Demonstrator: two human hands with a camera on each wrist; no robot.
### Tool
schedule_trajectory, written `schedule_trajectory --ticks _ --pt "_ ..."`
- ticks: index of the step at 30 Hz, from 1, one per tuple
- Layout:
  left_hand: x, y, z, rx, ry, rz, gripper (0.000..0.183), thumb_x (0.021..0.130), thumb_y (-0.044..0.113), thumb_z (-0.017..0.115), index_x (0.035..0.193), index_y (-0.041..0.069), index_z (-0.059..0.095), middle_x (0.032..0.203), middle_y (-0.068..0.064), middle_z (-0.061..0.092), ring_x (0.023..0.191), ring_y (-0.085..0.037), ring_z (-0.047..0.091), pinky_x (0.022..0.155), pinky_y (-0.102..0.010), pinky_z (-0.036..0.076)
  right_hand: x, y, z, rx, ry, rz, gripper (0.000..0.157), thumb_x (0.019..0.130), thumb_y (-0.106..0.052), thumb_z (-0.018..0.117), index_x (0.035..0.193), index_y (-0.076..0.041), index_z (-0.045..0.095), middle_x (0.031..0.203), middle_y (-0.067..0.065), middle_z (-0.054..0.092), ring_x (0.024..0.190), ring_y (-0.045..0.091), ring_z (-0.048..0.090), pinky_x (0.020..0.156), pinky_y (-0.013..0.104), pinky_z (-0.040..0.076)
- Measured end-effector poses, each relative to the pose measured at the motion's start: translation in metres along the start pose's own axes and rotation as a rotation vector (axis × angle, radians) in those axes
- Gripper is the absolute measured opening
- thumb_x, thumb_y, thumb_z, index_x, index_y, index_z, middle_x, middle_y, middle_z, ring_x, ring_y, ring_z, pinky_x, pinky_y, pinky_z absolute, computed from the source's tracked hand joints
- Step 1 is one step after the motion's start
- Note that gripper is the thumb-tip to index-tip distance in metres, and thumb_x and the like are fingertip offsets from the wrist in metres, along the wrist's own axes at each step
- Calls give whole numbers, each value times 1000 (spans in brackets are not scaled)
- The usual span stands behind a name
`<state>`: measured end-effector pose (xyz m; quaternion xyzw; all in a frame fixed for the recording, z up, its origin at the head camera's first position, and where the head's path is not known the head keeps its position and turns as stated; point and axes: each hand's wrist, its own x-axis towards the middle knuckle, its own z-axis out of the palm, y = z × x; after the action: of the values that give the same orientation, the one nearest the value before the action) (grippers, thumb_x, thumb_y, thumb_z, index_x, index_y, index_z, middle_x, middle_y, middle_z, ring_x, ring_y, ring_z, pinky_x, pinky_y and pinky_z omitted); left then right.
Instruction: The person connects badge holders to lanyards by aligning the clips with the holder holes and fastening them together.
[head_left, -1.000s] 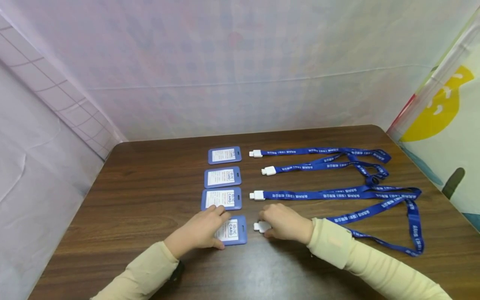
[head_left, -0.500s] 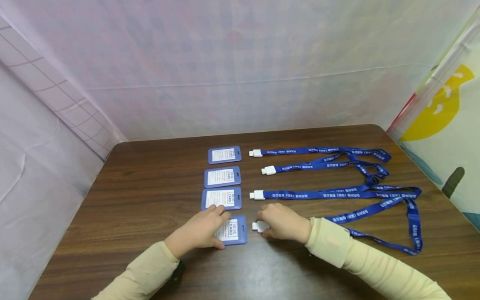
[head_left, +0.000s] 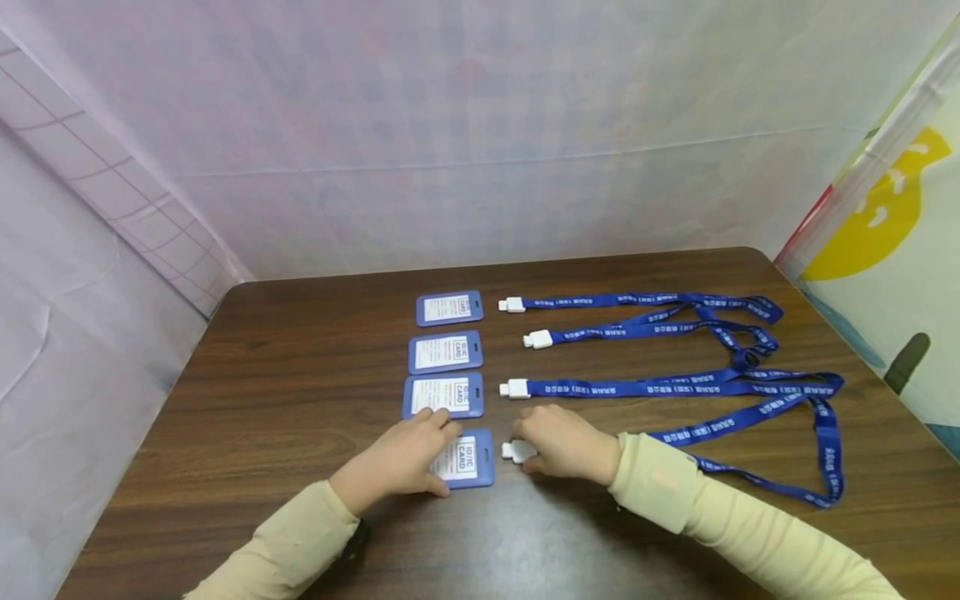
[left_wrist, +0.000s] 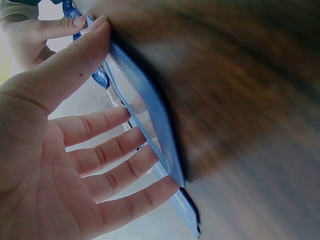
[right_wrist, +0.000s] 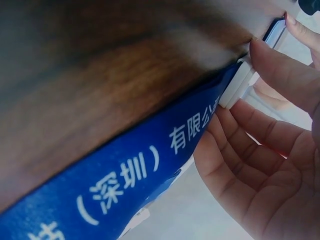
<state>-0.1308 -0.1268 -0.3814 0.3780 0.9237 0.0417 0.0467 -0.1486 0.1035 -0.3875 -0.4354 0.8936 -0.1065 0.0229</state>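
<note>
In the head view my left hand [head_left: 401, 457] spans the nearest blue ID badge holder [head_left: 480, 458], thumb at its near edge and fingers at its far edge. The left wrist view shows that badge holder [left_wrist: 155, 125] edge-on, lying flat on the table. To its right my right hand [head_left: 566, 443] pinches the white plastic buckle [head_left: 514, 452] of a blue lanyard [head_left: 828, 450]. Only the buckle's tip shows past the fingers, a short gap from the badge's slot. In the right wrist view the buckle [right_wrist: 235, 85] sits between thumb and fingers, with its printed strap [right_wrist: 130, 165] trailing behind.
Further back lie several more badge holders [head_left: 446, 352] in a column on the brown wooden table [head_left: 285, 375]. Beside them stretch more blue lanyards [head_left: 630, 388], white buckles pointing left, their straps overlapping at the right. Light cloth [head_left: 480, 150] hangs behind the table.
My right hand has slid slightly left, bringing the buckle nearer the badge holder and drawing its strap along. The left hand has stayed in place on the badge holder.
</note>
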Motion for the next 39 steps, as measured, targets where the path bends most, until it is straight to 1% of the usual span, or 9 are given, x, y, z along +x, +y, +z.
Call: schedule_trajectory --ticks 9,13,16,22,29,39 --pt "0 0 0 -3 -2 -6 65 56 40 82 104 3 58 89 -5 50 77 -19 46 67 -31 47 2 -1 1 -9 -2 -6 23 63 -19 78 80 -7 66 71 0 58 62 13 54 55 24 48" --pt "0 1 -1 -12 -6 -7 65 57 39 82 105 3 57 90 -5 50 78 -20 46 68 -32 47 1 -2 1 -3 -7 -3 27 64 -18 78 86 -7 66 76 1 60 67 14 56 59 25 49" --pt "0 1 -2 -15 -7 -9 65 56 38 82 104 2 57 89 -6 50 78 -20 46 68 -32 47 0 -3 1 2 7 -14 29 64 -16 79 89 -8 65 79 2 60 69 14 56 60 25 49" --pt "-1 1 -3 -13 -14 -16 66 56 38 82 106 3 57 91 -6 50 79 -20 47 69 -32 48 -1 -3 1 -10 54 -58 25 63 -9 78 84 -11 66 76 0 58 66 13 56 58 23 48" --pt "-1 2 -4 -20 -26 -24 66 57 38 82 107 3 57 92 -6 51 79 -20 47 69 -33 48 -1 -3 2 -13 42 -72 23 64 -7 77 85 -11 68 75 -1 59 66 12 57 58 22 49" --pt "-1 2 -4 -20 -34 -32 67 57 39 82 108 3 58 93 -6 52 80 -19 47 70 -32 48 -1 -3 2 -4 44 -112 17 65 -6 76 79 -10 69 71 -2 58 63 9 55 58 18 48"
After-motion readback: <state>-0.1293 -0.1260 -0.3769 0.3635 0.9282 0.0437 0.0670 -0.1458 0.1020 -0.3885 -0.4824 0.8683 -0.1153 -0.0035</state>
